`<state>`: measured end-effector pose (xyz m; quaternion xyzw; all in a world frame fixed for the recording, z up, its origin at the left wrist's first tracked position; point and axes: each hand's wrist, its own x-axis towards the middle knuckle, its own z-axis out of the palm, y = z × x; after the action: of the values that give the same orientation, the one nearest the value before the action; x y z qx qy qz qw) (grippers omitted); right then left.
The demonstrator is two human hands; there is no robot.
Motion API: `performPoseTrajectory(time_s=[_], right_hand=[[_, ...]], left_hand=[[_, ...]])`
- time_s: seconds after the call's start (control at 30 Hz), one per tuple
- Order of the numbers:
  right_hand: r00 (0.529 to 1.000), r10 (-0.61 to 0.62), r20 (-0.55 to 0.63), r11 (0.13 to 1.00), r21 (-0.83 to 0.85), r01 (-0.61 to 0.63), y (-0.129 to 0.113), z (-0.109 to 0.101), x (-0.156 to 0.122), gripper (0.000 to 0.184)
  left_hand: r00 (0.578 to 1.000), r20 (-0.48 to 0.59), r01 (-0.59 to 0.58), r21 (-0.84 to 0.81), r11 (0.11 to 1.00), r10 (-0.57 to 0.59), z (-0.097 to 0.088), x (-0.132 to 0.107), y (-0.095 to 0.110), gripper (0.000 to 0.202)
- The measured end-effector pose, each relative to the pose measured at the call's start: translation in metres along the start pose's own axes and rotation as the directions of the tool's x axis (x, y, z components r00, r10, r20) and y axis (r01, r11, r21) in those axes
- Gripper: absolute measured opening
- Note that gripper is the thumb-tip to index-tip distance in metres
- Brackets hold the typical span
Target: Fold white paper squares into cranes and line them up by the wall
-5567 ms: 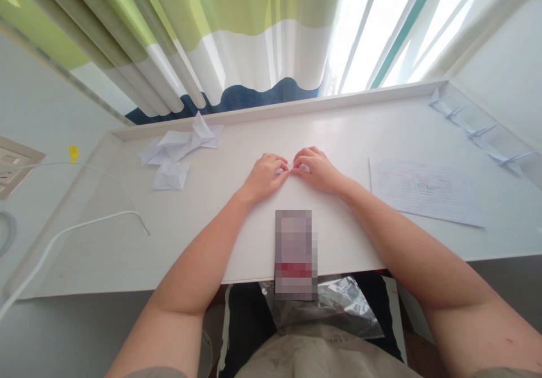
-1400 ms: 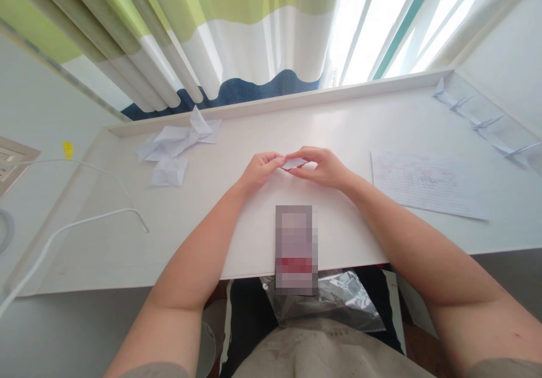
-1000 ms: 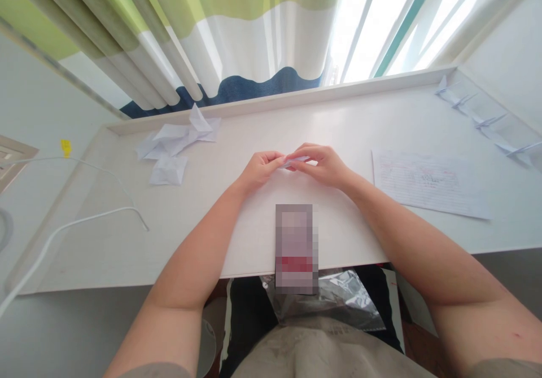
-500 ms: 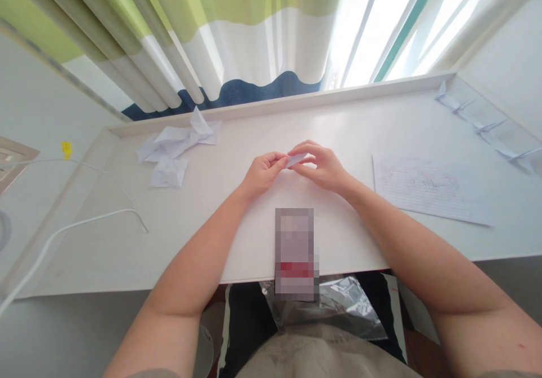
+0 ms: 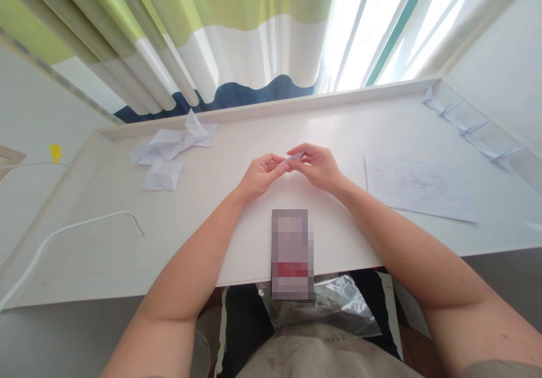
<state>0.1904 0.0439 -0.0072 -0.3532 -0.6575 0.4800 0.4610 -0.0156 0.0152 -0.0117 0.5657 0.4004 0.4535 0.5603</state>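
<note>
A small piece of folded white paper (image 5: 295, 156) is pinched between both hands above the middle of the white desk (image 5: 237, 242). My left hand (image 5: 263, 175) closes thumb and fingers on its left end. From the right, my right hand (image 5: 317, 166) grips it with the thumb below and the fingers curled over the top. The fingertips of the two hands nearly meet, and they hide much of the paper. Below the hands, a blurred-out phone-like rectangle (image 5: 291, 254) reaches over the desk's front edge.
Crumpled and folded white papers (image 5: 167, 144) lie at the back left. A printed sheet (image 5: 419, 189) rests on the right, with several folded paper pieces (image 5: 472, 130) lined along the right wall. A white cable (image 5: 93, 220) crosses the left side. Clear plastic (image 5: 339, 304) lies on the lap.
My right fingers have closed in over the paper, with the thumb now nearer my left thumb. The whole view has shifted slightly; the other things lie as before.
</note>
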Motion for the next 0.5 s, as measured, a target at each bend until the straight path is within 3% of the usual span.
performPoseTrajectory(time_s=[0.13,0.23,0.5], right_hand=[[0.994,0.107,0.003,0.988,0.115,-0.107,0.0004,-0.0008,0.0008,0.046],[0.989,0.149,0.020,0.984,0.097,-0.151,-0.0003,-0.0013,0.0006,0.049],[0.992,0.130,0.003,0.990,0.051,-0.130,-0.0004,0.0007,-0.0001,0.047]], left_hand=[[1.000,0.002,0.017,0.002,1.000,-0.017,0.0028,0.0001,0.0010,0.054],[1.000,-0.004,0.019,0.014,1.000,-0.019,0.0051,0.0009,0.0023,0.057],[0.999,-0.039,0.006,0.015,1.000,-0.005,0.0102,0.0003,0.0061,0.057]])
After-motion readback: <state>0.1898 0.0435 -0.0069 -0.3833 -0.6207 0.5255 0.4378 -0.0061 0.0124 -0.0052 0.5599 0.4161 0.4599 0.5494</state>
